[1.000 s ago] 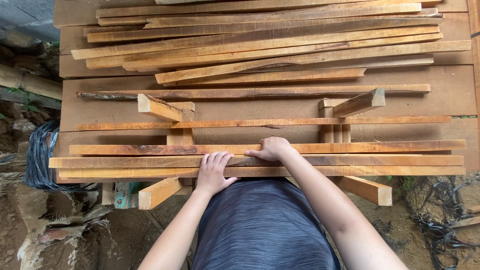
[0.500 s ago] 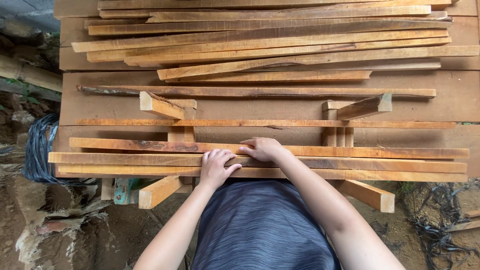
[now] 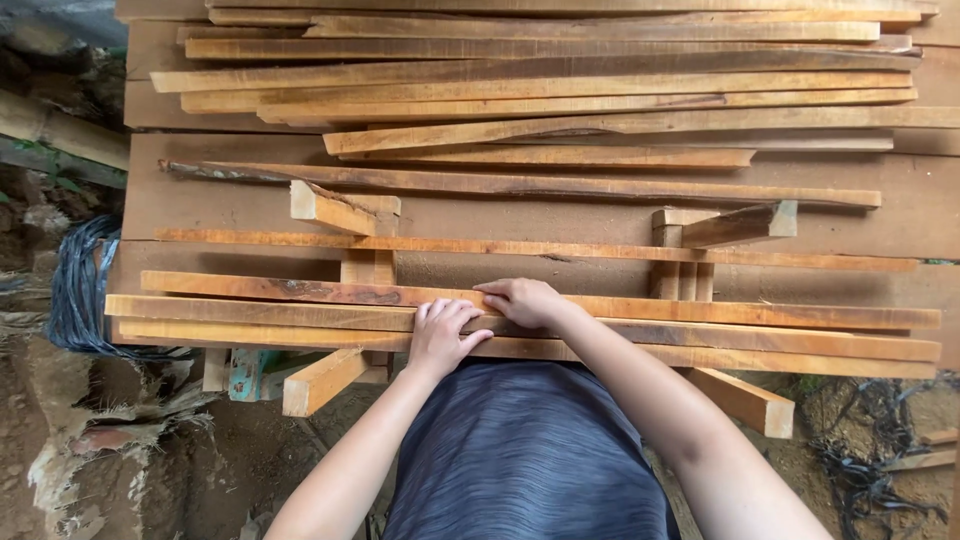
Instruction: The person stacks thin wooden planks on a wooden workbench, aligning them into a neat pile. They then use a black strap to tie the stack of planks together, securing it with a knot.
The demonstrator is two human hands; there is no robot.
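Three long wooden slats (image 3: 780, 335) lie side by side across two short wooden cross blocks, close to my body. My left hand (image 3: 443, 335) rests flat on the nearest slats, fingers spread, palm down. My right hand (image 3: 522, 300) lies just beyond it, fingers curled over the farthest of the three slats (image 3: 250, 288). Neither hand lifts anything; both press on the wood near its middle.
A wide board table (image 3: 200, 205) carries a stack of many long slats (image 3: 560, 90) at the far side. Short wooden blocks (image 3: 330, 208) (image 3: 735, 225) stick up from the supports. A coil of dark cable (image 3: 75, 300) lies on the ground at left.
My right hand has slid a little to the left along the far slat, closer to my left hand. The view has shifted slightly.
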